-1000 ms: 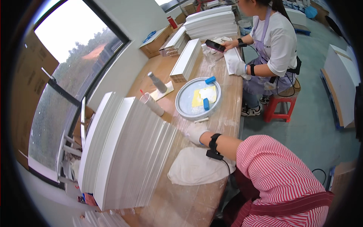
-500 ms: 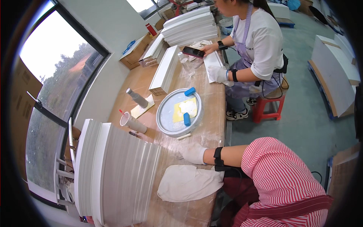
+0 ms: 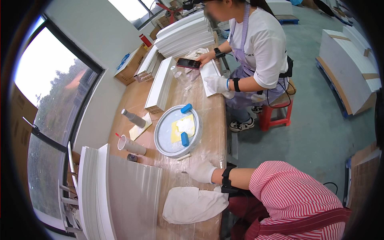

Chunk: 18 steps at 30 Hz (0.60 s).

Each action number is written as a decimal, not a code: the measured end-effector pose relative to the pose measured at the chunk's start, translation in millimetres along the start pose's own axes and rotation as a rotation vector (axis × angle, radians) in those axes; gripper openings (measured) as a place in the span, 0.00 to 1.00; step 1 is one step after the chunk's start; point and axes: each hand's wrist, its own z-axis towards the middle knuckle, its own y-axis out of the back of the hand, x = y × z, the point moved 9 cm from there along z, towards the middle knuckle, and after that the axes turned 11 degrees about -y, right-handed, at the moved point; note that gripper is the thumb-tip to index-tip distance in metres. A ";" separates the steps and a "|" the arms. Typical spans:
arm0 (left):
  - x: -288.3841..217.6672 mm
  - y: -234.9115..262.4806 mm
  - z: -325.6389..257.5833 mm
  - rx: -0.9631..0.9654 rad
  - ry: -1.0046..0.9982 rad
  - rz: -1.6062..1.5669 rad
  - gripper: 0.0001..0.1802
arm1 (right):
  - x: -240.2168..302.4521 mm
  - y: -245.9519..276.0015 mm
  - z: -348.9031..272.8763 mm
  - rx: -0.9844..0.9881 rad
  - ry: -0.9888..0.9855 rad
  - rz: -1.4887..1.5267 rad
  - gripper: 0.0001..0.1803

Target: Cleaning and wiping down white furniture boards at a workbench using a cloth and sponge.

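The right edge of the surface [image 3: 212,140] was crossed by the right forearm [image 3: 238,177], and the right hand [image 3: 202,172], in a white glove, was placed just inside that edge. On the near side, the hand was closely bordered by a white cloth [image 3: 196,205], which was spread out to the right edge. On the far side, a short white stick [image 3: 183,157] was seen just beside the hand, with the round grey tray [image 3: 163,129] set beyond it. Room to the left was bounded by a tall stack of white panels [image 3: 135,188], with a strip of surface left between fingers and stack. Another strip was left between the tray and the right edge.

The forearm was laid nearly level from the right, a black band [image 3: 227,178] fastened at the wrist, and the fingers were pointed left, low over the surface. Whether the surface was touched could not be told. A small dark tip was seen at the fingertips, but whether anything was gripped, or how widely the fingers were spread, could not be told. The left hand was outside the view.
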 end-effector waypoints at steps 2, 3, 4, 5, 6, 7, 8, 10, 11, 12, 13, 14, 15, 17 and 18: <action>5.0 -17.6 -7.0 0.036 0.012 0.053 0.22 | -1.7 0.1 -0.2 -0.016 0.017 0.033 0.17; 9.4 -27.6 -12.7 0.050 0.007 0.089 0.22 | -5.1 -7.0 1.2 -0.017 0.011 0.033 0.17; 14.5 -38.1 -18.0 0.069 0.001 0.129 0.22 | -7.6 -9.6 2.9 -0.089 0.051 0.049 0.17; 20.8 -50.5 -23.3 0.092 -0.001 0.172 0.22 | -12.8 -11.0 4.5 -0.161 0.090 0.064 0.16; 23.3 -54.9 -29.9 0.097 -0.015 0.204 0.22 | -8.8 -4.6 3.1 -0.164 0.094 0.060 0.16; 26.2 -58.2 -36.6 0.103 -0.023 0.238 0.23 | -6.4 -4.0 1.8 -0.095 0.072 0.085 0.16; 29.7 -63.5 -42.1 0.113 -0.032 0.277 0.23 | -5.4 -2.3 1.0 -0.027 0.051 0.110 0.16; 42.7 -78.7 -54.5 0.131 -0.028 0.354 0.23 | -15.4 0.8 -1.1 -0.086 0.055 0.181 0.16; 47.8 -85.6 -59.3 0.140 -0.027 0.390 0.23 | -19.8 6.3 -3.0 -0.145 0.067 0.254 0.16; 53.0 -89.6 -64.0 0.148 -0.025 0.427 0.23 | -23.6 6.1 -3.9 -0.146 0.062 0.251 0.16; 58.2 -92.9 -69.1 0.154 -0.018 0.465 0.23 | -32.0 12.9 -4.6 -0.199 0.034 0.377 0.16; 63.8 -95.6 -74.9 0.157 -0.012 0.498 0.24 | -42.4 20.3 -4.5 -0.252 0.007 0.503 0.17; 68.0 -95.2 -79.6 0.155 -0.008 0.528 0.24 | -48.4 22.8 -3.9 -0.253 0.003 0.502 0.17; 76.3 -94.4 -89.1 0.158 0.008 0.597 0.24 | -89.5 30.9 -1.5 -0.316 -0.223 0.791 0.17; 79.6 -89.6 -94.7 0.151 0.020 0.629 0.24 | -99.9 40.0 3.4 -0.313 -0.219 0.788 0.17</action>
